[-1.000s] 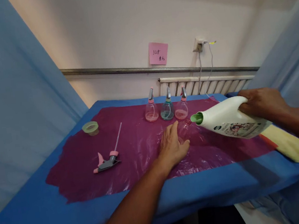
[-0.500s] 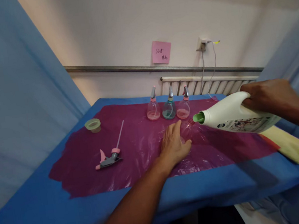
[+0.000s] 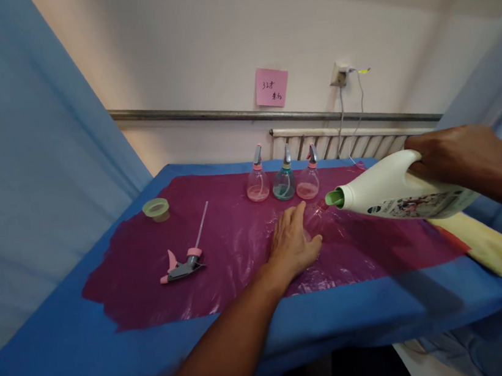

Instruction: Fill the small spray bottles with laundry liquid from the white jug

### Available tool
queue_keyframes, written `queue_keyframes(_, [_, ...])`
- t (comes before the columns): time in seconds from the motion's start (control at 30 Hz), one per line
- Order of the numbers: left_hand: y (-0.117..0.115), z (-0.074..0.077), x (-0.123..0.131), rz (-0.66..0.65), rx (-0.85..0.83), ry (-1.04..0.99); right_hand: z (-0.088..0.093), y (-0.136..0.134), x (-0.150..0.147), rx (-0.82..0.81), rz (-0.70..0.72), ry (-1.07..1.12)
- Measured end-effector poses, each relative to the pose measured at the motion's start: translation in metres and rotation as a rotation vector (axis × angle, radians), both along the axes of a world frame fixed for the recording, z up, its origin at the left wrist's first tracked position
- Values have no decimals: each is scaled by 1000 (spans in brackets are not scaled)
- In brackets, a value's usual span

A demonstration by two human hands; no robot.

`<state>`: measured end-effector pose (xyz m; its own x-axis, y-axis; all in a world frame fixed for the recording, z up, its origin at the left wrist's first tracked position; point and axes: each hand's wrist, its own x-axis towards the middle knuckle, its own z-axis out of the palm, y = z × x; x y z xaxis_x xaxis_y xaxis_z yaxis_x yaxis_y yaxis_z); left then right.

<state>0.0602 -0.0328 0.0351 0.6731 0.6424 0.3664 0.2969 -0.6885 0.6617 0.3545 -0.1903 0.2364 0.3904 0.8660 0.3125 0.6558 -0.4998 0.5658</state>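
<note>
My right hand (image 3: 459, 155) grips the handle of a white detergent jug (image 3: 395, 197) with a green spout, tipped nearly level, spout pointing left. The spout hangs just above the mouth of a clear pink-tinted bottle (image 3: 316, 219) that stands open on the purple sheet (image 3: 239, 239). My left hand (image 3: 292, 245) is wrapped round that bottle, steadying it. A grey and pink spray head (image 3: 182, 270) with its tube lies loose to the left.
Three small spray bottles (image 3: 283, 177) stand in a row at the back of the table. A green cap (image 3: 156, 209) sits at the far left. A yellow cloth (image 3: 490, 246) lies at the right edge. Blue drapes hang on both sides.
The jug has lifted slightly and tipped a little more level over the bottle's mouth. My left hand stays where it was on the bottle.
</note>
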Motion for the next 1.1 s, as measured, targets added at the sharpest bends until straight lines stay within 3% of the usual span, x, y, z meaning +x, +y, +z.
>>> queue_keyframes(1.1, [-1,1,-2,6,-10,-13,5,6,6,29,125,-17])
